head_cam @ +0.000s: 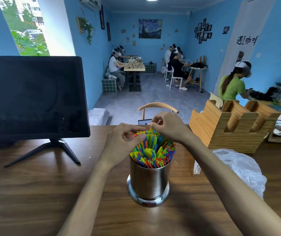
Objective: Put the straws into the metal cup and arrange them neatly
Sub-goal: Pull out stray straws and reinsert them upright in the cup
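Note:
A shiny metal cup [149, 181] stands on the wooden table [34, 193], packed with several colourful straws [153, 154] that lean away from me. My right hand [166, 126] pinches the top of one yellow straw [151, 130] that sticks up above the far side of the bunch. My left hand [122, 142] sits at the left of the bunch, thumb and curled fingers touching the straw tips.
A dark monitor [34, 96] on a stand fills the left of the table. A wooden holder [230, 126] stands at the right, with a crumpled clear plastic bag [238, 167] beside the cup. A chair back [158, 108] lies beyond the table edge. People sit further back.

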The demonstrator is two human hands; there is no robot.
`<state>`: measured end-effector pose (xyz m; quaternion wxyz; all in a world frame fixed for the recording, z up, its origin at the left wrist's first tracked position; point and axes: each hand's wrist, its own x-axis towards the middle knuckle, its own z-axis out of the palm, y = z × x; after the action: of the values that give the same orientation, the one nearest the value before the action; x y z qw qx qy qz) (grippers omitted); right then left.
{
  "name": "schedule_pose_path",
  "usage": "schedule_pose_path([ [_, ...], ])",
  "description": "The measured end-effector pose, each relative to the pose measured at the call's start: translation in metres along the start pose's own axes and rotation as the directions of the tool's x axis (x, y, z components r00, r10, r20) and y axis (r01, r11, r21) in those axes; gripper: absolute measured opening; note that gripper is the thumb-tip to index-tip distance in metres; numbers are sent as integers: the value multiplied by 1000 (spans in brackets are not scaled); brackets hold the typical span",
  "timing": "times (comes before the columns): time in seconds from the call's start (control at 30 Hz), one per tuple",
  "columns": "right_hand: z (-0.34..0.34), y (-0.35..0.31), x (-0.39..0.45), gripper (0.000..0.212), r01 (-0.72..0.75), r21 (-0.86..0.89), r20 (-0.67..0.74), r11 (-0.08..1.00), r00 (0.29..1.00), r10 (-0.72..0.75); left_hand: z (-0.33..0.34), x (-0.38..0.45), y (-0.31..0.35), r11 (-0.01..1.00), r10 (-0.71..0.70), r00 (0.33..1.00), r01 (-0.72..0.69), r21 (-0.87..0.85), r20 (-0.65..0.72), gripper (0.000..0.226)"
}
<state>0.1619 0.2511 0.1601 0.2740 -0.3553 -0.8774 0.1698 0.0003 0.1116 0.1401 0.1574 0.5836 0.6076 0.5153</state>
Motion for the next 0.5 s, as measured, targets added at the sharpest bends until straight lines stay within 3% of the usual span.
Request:
schedule_pose_path([
  [0.17,-14,-9,4,21,32,74,-252,997,968,-12,0,1,2,998,-14,997,10,-55,-77,9],
  [0.33,-50,-42,-11,19,116,427,-445,897,890,97,-3,1,10,982,-75,997,71,-177,-14,20],
  [0.43,-63,-64,-28,14,178,650,-365,739,926,98,0,5,22,961,-115,992,124,-246,49,34],
  [0.5,-69,-74,-40,13,151,702,-264,696,963,58,1,10,31,905,-193,976,217,-365,102,38],
])
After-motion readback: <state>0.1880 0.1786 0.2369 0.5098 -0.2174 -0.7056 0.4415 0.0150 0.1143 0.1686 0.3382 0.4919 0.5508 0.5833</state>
